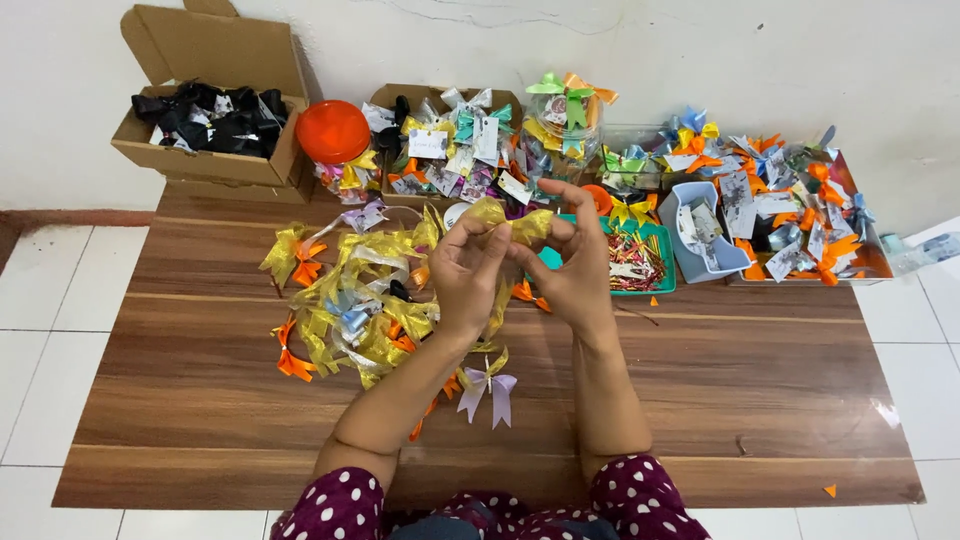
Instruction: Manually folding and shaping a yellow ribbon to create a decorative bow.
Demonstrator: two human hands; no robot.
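Gold ribbon (510, 222) pinched between my left hand (465, 275) and right hand (575, 275), raised above the surface (700, 390) | step: shaping a bow, I judge | next: firm pinch at centre | ribbon heap (355, 305) left of left hand

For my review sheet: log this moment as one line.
left hand: pinching gold ribbon bow | right hand: pinching same bow | below: lilac bow on wooden table
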